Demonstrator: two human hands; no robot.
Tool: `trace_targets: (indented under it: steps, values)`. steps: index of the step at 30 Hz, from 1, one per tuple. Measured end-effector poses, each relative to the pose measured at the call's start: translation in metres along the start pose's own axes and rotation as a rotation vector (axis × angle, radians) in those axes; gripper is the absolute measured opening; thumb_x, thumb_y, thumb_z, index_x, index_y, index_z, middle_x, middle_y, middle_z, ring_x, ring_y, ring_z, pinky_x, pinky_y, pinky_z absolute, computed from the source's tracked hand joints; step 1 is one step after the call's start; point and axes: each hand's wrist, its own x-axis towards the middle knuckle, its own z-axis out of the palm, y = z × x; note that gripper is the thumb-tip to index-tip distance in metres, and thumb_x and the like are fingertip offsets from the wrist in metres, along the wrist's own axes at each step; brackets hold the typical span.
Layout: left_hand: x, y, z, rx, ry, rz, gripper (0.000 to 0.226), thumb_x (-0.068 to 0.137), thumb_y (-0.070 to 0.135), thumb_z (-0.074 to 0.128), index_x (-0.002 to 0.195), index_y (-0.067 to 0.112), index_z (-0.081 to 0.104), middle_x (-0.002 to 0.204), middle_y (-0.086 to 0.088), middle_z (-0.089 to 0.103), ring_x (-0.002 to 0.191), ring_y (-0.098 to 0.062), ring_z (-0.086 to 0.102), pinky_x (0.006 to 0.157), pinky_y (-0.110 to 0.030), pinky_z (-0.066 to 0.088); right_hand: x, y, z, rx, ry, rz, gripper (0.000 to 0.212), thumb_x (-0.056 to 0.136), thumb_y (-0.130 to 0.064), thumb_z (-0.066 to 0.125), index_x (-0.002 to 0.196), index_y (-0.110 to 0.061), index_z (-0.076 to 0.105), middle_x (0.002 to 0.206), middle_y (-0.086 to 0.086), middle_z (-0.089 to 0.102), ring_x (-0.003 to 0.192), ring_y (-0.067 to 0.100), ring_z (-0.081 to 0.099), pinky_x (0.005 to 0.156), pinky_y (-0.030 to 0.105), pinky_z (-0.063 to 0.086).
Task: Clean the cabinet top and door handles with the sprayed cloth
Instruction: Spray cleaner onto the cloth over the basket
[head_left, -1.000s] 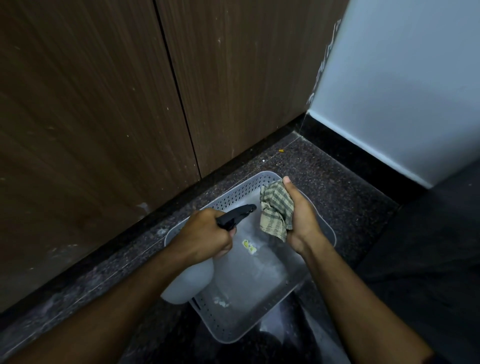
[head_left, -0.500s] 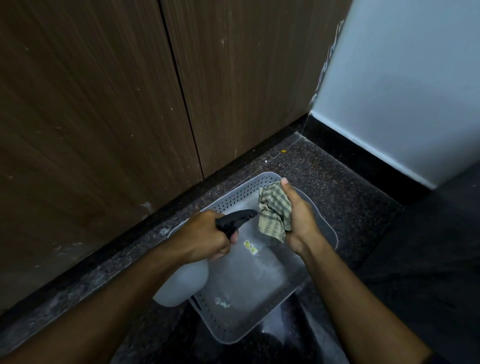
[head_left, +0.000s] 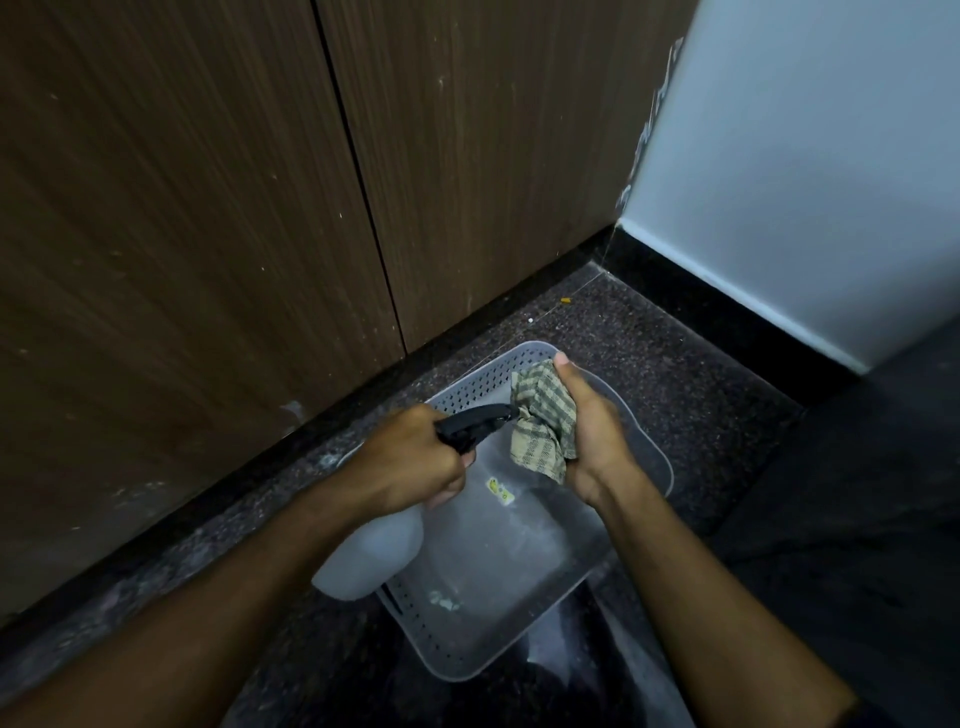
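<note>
My left hand (head_left: 410, 460) is wrapped around the neck of a pale spray bottle (head_left: 371, 553), its black nozzle (head_left: 480, 420) pointing right at the checked cloth (head_left: 543, 423) and nearly touching it. My right hand (head_left: 592, 434) is closed around that bunched cloth, thumb up along its edge. Both hands hover over a grey perforated basket (head_left: 467, 652) on the dark speckled floor (head_left: 649, 338), near the wooden cabinet doors (head_left: 208, 208).

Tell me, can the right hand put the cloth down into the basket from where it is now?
Probably yes. The right hand holds the cloth right above the basket, whose floor below looks bare. The spray bottle in the left hand sits off to the side.
</note>
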Motion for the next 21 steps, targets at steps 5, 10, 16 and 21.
trace_targets:
  steps: [5, 10, 16, 21]
  values:
    - [-0.003, 0.003, -0.003, 0.091, -0.1, -0.013, 0.02, 0.053, -0.003, 0.055, 0.07, 0.001, 0.067, 0.052, 0.002, 0.057, 0.051, -0.014, 0.052, 0.047, -0.019, 0.037, 0.0, -0.003, -0.001, -0.009, 0.013, 0.0, 0.061, 0.077, -0.056, 0.075, 0.112, -0.006, 0.072, 0.11, 0.018, 0.074, 0.105, 0.034, 0.07, 0.095, 0.054, 0.055]
    - [-0.005, 0.004, -0.004, 0.178, -0.087, -0.004, 0.015, 0.055, -0.003, 0.057, 0.067, -0.002, 0.067, 0.049, 0.0, 0.054, 0.047, -0.014, 0.052, 0.041, -0.015, 0.034, 0.004, -0.003, -0.005, -0.022, -0.007, 0.012, 0.069, 0.068, -0.062, 0.078, 0.113, -0.01, 0.073, 0.113, 0.016, 0.073, 0.107, 0.033, 0.07, 0.098, 0.055, 0.053]
    - [-0.005, 0.004, -0.008, 0.089, -0.034, -0.011, 0.013, 0.063, -0.004, 0.057, 0.07, 0.001, 0.066, 0.057, -0.011, 0.058, 0.05, -0.017, 0.05, 0.044, -0.016, 0.035, 0.003, -0.001, -0.007, -0.013, 0.004, 0.022, 0.061, 0.075, -0.059, 0.074, 0.111, -0.009, 0.073, 0.112, 0.016, 0.073, 0.106, 0.033, 0.07, 0.097, 0.054, 0.053]
    - [0.002, 0.001, -0.013, -0.048, -0.016, -0.006, 0.029, 0.043, 0.003, 0.055, 0.068, 0.009, 0.067, 0.069, -0.019, 0.062, 0.06, -0.021, 0.055, 0.05, -0.027, 0.037, 0.0, -0.003, -0.006, -0.006, 0.014, 0.019, 0.055, 0.081, -0.053, 0.072, 0.108, -0.006, 0.074, 0.108, 0.017, 0.074, 0.102, 0.032, 0.071, 0.093, 0.049, 0.056]
